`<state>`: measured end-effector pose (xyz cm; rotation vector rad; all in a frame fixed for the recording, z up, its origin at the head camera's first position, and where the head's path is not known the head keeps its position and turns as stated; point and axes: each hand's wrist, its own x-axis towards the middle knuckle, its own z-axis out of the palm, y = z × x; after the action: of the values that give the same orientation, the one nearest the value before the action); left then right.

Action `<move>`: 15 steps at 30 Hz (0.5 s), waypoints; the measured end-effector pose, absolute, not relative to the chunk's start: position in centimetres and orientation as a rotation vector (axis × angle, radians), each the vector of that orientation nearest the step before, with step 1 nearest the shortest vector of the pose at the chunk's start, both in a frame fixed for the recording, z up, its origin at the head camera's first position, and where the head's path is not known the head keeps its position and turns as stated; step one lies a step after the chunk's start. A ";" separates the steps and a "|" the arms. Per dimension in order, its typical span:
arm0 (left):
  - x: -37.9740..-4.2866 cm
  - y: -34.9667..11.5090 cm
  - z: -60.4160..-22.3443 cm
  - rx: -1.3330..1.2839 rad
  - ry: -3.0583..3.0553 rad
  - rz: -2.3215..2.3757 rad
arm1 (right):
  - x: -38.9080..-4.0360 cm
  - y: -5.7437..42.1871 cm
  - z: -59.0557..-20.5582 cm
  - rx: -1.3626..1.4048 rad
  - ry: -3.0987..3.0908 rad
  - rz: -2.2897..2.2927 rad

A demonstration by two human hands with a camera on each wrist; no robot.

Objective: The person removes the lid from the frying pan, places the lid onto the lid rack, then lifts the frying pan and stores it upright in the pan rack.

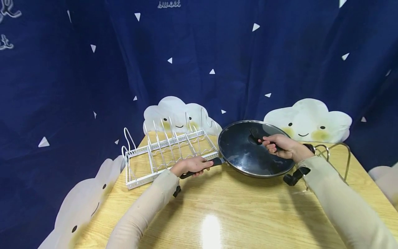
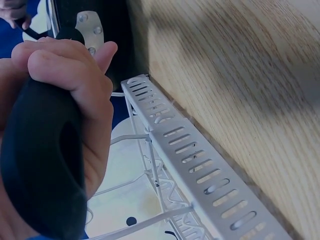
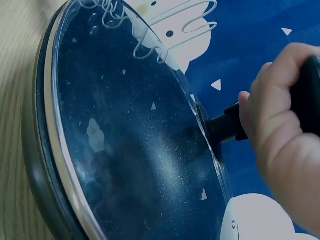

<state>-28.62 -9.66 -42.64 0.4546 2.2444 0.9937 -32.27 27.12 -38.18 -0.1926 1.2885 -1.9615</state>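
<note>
A dark wok (image 3: 37, 165) sits on the wooden table, covered by a glass lid (image 1: 245, 152) with a metal rim. My left hand (image 1: 194, 165) grips the wok's long black handle (image 2: 45, 155), fingers curled round it, beside the white rack. Over the lid, my right hand (image 1: 280, 147) holds the black lid knob (image 3: 227, 127), its fingers wrapped about the upper part. The lid rests on the wok's rim in the right wrist view. The wok's inside shows only dimly through the glass.
A white wire rack (image 1: 171, 148) with upright dividers stands at the back left of the table (image 1: 242, 211). Behind my right forearm is a metal wire stand (image 1: 346, 162), partly hidden. A dark blue curtain (image 1: 199, 52) with cloud shapes hangs behind.
</note>
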 end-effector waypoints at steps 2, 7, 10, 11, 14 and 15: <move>-28.6 -9.6 -42.7 0.450 2.238 0.998 | -32.1 27.1 -38.3 -0.203 1.275 -1.975; -28.6 -9.6 -42.8 0.438 2.229 1.010 | -31.9 27.2 -38.4 -0.216 1.244 -2.004; -28.6 -9.6 -42.8 0.417 2.221 1.021 | -31.8 27.2 -38.3 -0.237 1.254 -1.999; -28.6 -9.5 -42.8 0.413 2.219 1.023 | -31.8 27.2 -38.2 -0.251 1.263 -1.994; -28.5 -9.6 -42.7 0.400 2.208 1.029 | -31.6 27.1 -37.8 -0.296 1.290 -1.984; -28.5 -9.6 -42.7 0.399 2.207 1.031 | -31.5 27.1 -37.6 -0.308 1.296 -1.984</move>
<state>-28.53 -9.57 -42.66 0.3993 2.2068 1.0306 -31.49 27.13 -37.61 -0.3076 1.2960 -1.9843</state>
